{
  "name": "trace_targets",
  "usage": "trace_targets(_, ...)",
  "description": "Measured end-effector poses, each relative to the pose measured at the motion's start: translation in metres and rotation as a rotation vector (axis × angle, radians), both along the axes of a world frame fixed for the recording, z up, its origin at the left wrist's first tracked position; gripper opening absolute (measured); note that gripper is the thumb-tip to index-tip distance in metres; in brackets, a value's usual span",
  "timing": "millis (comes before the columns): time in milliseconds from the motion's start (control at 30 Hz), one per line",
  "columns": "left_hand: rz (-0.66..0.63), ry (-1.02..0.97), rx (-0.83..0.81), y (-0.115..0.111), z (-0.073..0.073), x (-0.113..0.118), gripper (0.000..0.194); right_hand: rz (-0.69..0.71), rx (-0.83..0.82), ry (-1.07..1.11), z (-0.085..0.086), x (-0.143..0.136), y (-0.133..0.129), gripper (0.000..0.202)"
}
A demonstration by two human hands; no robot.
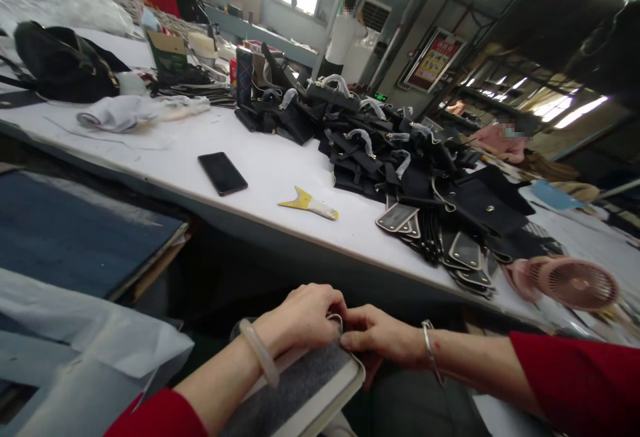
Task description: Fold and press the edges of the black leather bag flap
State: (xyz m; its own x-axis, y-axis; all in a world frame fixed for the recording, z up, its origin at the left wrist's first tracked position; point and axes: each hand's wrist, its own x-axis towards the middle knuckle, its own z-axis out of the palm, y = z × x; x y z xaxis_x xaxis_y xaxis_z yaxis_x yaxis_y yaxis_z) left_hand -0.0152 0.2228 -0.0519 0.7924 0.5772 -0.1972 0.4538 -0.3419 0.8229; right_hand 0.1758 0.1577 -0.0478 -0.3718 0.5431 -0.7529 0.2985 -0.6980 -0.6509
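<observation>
A grey, bag-like piece with pale edging lies in front of me, below the table edge. My left hand wears a pale bangle at the wrist and is closed on its upper edge. Close beside it, my right hand, with a silver bracelet, pinches the same edge near the corner. A thin white loop or trim shows between the two hands. The fingertips of my left hand are partly hidden, and the lower part of the piece runs out of view.
On the white table lie a phone, a yellow-and-white forked tool, a heap of black bags and stacked black pieces. A pink fan stands right. A blue board is left. Other people are farther back.
</observation>
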Motion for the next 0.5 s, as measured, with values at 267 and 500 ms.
trace_targets(267,0.394,0.171,0.154,-0.052,0.023,-0.045,0.034,-0.009,0.172,0.011,-0.038,0.013,-0.005,0.08)
trace_targets(500,0.52,0.196,0.447,-0.092,0.001,-0.031,0.031,0.127,0.165,-0.169,-0.108,-0.032,0.052,0.053)
